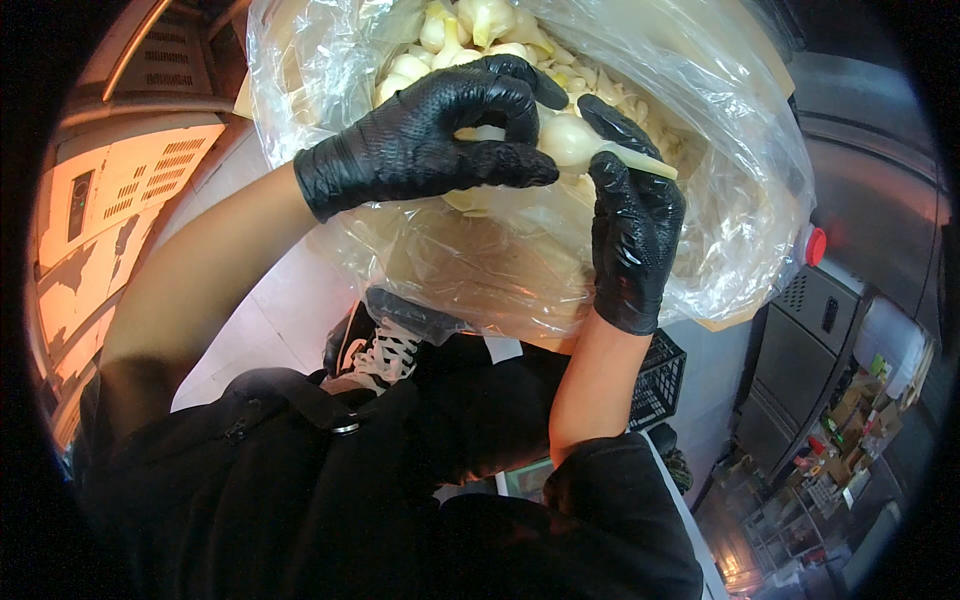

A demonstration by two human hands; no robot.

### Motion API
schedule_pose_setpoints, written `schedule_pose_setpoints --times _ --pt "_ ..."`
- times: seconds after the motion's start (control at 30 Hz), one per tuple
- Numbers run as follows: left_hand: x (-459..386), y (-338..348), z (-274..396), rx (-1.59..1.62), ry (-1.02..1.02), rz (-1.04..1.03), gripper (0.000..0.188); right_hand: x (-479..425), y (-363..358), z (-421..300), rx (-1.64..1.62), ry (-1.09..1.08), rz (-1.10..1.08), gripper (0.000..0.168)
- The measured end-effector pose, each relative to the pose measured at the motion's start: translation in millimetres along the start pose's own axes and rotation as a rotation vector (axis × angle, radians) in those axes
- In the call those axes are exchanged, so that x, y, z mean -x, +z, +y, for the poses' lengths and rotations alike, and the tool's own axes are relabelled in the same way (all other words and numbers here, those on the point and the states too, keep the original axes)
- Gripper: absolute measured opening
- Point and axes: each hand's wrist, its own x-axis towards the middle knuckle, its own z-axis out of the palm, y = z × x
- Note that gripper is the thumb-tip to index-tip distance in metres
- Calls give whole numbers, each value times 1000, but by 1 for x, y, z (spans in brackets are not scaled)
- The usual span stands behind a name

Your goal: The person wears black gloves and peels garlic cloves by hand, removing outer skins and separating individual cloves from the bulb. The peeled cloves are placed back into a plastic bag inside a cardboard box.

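A pale garlic bulb (568, 139) with a trimmed stalk is held over a clear plastic bag (720, 202). My right hand (637, 217), in a black glove, grips it with the stalk between thumb and fingers. At the bulb's left side, my left hand (442, 131), gloved the same way, has its thumb and forefinger bent into a loop. Whether those fingertips pinch anything is hidden. Several whole garlic bulbs (484, 19) fill the bag's far part. Smaller pale pieces (600, 82) lie to their right, partly behind my hands.
The bag lines a cardboard box (731, 319). A red cap (816, 246) shows at its right. Below are a shoe (386, 349) and a black plastic crate (660, 382). A vented metal cabinet (127, 172) stands left; steel cabinets (810, 330) and cluttered boxes (847, 435) are right.
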Motion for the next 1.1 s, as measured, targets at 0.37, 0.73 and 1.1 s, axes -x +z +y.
schedule_pose_setpoints --times 0.37,0.73,1.1 --pt "0 6 8 6 -202 -61 61 -2 10 4 67 -81 -12 30" --pt "9 -5 2 227 -324 -84 48 -7 7 3 129 -33 33 26" --pt "3 24 -5 -167 -54 193 51 -7 10 13 884 -816 208 30"
